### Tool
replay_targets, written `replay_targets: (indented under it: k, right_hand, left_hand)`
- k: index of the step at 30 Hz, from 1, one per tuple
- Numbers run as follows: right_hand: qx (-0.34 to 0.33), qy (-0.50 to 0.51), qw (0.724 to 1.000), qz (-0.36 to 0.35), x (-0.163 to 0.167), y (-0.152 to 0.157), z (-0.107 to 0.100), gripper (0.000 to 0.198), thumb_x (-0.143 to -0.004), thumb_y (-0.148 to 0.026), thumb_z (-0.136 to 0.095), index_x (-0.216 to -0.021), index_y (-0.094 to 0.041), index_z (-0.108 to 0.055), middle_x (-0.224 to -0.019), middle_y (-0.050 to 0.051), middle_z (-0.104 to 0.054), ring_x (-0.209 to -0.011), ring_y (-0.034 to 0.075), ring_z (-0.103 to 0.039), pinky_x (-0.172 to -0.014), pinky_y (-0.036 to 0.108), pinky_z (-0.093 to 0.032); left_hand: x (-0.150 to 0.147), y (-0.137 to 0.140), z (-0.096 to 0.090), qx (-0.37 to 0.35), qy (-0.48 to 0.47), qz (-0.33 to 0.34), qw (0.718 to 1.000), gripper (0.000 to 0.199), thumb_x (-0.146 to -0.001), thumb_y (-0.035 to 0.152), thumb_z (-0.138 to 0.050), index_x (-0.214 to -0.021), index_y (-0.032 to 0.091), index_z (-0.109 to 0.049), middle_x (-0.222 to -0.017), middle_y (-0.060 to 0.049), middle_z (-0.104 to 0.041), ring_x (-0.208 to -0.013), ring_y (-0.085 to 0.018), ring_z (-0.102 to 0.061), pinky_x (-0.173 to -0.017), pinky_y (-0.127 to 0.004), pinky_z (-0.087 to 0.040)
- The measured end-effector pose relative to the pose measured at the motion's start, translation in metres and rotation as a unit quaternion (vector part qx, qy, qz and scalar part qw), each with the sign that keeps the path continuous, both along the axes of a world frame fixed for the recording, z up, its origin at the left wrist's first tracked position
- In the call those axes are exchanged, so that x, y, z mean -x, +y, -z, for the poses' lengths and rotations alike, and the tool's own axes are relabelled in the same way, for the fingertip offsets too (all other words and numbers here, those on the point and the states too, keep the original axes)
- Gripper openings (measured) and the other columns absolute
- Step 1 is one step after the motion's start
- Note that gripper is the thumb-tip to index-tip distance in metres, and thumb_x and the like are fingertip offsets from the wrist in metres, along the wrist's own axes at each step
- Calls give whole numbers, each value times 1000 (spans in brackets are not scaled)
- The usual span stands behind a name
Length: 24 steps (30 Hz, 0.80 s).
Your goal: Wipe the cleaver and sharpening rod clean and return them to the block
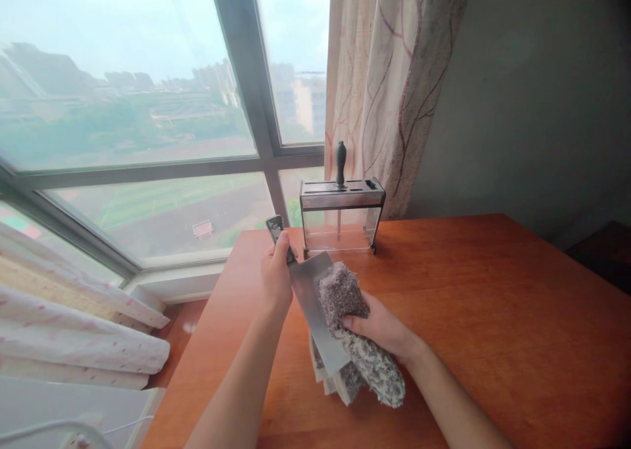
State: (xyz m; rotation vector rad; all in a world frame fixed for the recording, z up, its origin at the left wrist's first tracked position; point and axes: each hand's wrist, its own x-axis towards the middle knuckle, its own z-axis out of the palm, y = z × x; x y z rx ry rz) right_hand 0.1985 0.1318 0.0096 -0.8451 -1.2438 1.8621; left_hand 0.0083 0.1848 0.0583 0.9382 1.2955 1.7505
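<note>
My left hand (279, 275) is closed round the dark handle of a kitchen cleaver (315, 311), whose broad steel blade slants down to the right over the table. My right hand (382, 327) grips a fluffy grey cloth (341, 294) with the thumb on top. The bunched cloth lies against the right side of the blade, covering part of it. Pale-edged grey folds (349, 382) hang beneath the blade; I cannot tell whether they belong to the same cloth.
A clear-sided knife block (323, 200) stands at the table's far edge, with one black-handled tool (340, 163) upright in it. The brown wooden table (468, 304) extends to the right. Behind are a window (148, 167) and a patterned curtain (389, 74).
</note>
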Motion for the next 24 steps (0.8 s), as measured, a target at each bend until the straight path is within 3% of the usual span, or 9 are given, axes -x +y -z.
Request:
replay_targets:
  k: [6,11,19,24]
  right_hand:
    - [43,29,997,-51,-1,-1,6,40,-69,-31,-80,-105,-20,-64,-96,2,-70,-84,16,-63,-77,29,-47]
    - [61,50,997,-19,3,1,4,37,-69,-30,-79,-101,-16,-66,-89,4,-70,-74,16,-63,-69,28,-47]
    - [65,49,996,45,1,6,-4,39,-65,-34,-79,-96,-14,-67,-82,5,-70,-72,19,-63,-69,32,-48]
    - [71,53,995,53,-2,4,-8,39,-67,-34,-78,-99,-15,-66,-84,5,-70,-73,20,-64,-70,31,-48]
  left_hand:
    - [13,6,4,12,-30,-42,999,43,-79,52,-58,-54,18,-50,-51,3,-44,-47,-10,-39,-47,-24,-30]
    - [-7,-1,5,35,-28,0,999,44,-77,54,-59,-53,18,-50,-50,3,-45,-47,-10,-40,-48,-24,-32]
    - [-38,-12,16,45,-38,94,994,43,-76,53,-63,-56,17,-48,-52,4,-43,-48,-9,-37,-47,-22,-29]
    - [-42,-15,20,44,-25,102,994,41,-74,54,-64,-61,16,-53,-54,3,-47,-50,-10,-41,-49,-23,-31]
